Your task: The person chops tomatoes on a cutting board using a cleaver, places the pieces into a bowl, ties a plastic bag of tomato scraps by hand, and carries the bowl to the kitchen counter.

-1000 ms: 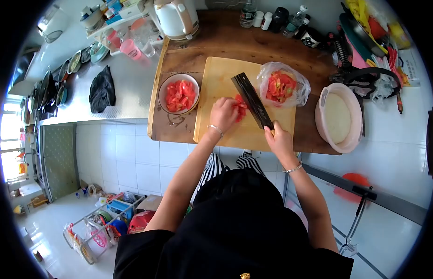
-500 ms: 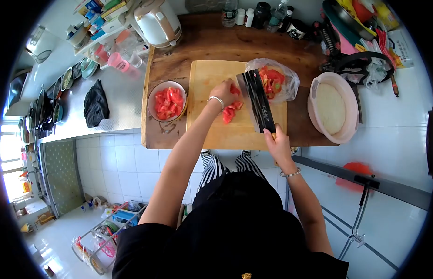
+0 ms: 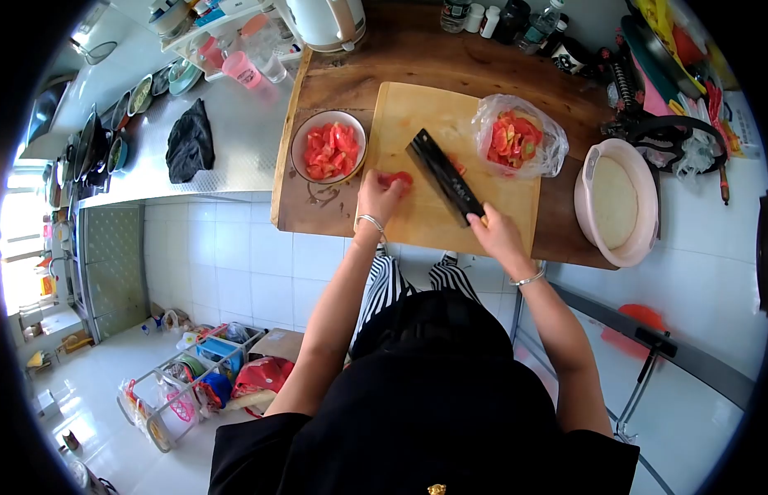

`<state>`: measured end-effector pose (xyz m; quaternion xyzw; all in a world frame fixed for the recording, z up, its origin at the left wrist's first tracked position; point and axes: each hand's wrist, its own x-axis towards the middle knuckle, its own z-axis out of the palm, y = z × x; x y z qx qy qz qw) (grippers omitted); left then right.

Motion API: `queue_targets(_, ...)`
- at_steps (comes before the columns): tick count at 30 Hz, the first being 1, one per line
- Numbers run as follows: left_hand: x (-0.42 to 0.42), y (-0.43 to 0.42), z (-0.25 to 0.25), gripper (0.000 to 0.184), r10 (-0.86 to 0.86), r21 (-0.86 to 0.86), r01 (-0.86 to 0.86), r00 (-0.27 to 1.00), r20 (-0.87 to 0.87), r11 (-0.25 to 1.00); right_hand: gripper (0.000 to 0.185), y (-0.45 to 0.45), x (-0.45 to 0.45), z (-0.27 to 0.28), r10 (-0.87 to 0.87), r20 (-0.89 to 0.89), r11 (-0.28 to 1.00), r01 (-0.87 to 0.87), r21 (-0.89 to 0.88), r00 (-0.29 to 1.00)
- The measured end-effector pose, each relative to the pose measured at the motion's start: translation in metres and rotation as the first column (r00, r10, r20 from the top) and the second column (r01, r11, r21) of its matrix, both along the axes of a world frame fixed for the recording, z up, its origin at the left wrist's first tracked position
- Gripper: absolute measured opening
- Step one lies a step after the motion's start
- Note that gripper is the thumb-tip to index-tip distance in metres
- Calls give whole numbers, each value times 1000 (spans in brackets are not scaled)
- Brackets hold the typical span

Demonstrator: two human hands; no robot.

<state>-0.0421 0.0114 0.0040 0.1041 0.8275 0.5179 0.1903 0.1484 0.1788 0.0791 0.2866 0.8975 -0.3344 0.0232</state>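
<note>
Head view: our left hand (image 3: 381,196) has its fingers pinched on the red tomato (image 3: 400,178), at the left part of the cutting board (image 3: 429,99). It looks glossy, wet and deep red (piece count unclear, fingers cover part). Our right hand (image 3: 498,235) is clenched around the handle of the cleaver (image 3: 441,173), dark blade slanting over the board. Chopped chunks, shiny red, fill the bowl (image 3: 295,161) on the left; more red-orange pieces sit in the clear bag (image 3: 552,148) on the right.

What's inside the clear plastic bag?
The plastic bag holds cut red pieces, some showing yellow-green. Whatever lies beneath the top pieces is covered, so I can't tell.
</note>
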Motion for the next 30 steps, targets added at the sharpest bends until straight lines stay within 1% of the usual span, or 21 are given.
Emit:
queue_targets(1,5,4,1,32,2,2,-2,1000,5,1000,32,5,-3,2,12,31,995,-15,102,999)
queue_targets(2,9,9,3,32,3,43,-6,997,73,999,32,6,-4,4,13,34,994,-17,103,999)
queue_targets(3,10,11,1,33,1,84,-13,990,141,996,32,6,-6,8,-10,-13,995,11,98,1000)
queue_targets(4,10,12,-1,35,-29,35,25,995,91,999,32,5,-7,13,-35,-59,995,40,90,998)
queue_targets(5,12,12,-3,35,-29,35,26,995,96,999,32,2,-7,19,-35,-53,995,40,91,998)
queue_targets(7,14,10,-3,35,-112,11,111,993,34,994,33,-9,-8,34,30,15,997,-31,72,999)
queue_targets(8,15,9,-2,35,-114,10,114,993,39,993,33,-15,-7,35,27,20,997,-28,71,999)
queue_targets(10,17,7,-6,35,-122,33,124,991,-59,992,33,-22,-7,35,75,-5,991,-74,112,997)
queue_targets(11,18,6,-7,35,-122,34,124,991,-54,992,33,-23,-7,32,75,0,991,-75,111,997)
queue_targets(13,19,5,-4,33,-110,37,110,994,-19,993,31,-24,-7,22,118,-108,984,-101,150,987)
queue_targets(14,21,4,-3,33,-108,37,108,994,-11,993,31,-25,-9,17,120,-101,984,-104,147,988)
queue_targets(16,24,4,4,30,-90,19,91,995,-44,996,27,-28,-16,5,112,49,980,-118,162,993)
queue_targets(17,26,2,4,30,-89,16,89,995,-38,996,27,-29,-15,0,114,55,980,-121,157,992)
queue_targets(19,26,5,5,27,-85,70,89,995,-52,994,25,-27,-16,-5,56,-10,980,-53,193,998)
queue_targets(20,26,6,6,27,-91,74,95,994,-58,993,25,-25,-13,-5,50,-15,979,-46,198,999)
queue_targets(22,21,8,7,24,-114,48,122,985,-131,991,25,-18,-14,1,67,7,978,-67,197,998)
queue_targets(23,20,9,6,24,-112,48,119,985,-132,992,25,-18,-12,4,70,6,978,-69,197,998)
queue_targets(25,19,11,4,19,-66,102,84,983,-171,991,26,-19,-9,26,94,-51,963,-78,257,994)
queue_targets(26,18,12,2,19,-66,102,84,983,-169,991,26,-20,-10,33,93,-50,963,-78,257,994)
queue_targets(28,16,13,-3,18,-50,143,59,997,-62,988,25,-24,-13,40,205,17,920,-198,339,979)
queue_targets(30,17,13,-7,19,-46,137,54,997,-62,989,24,-25,-18,27,207,48,924,-211,320,977)
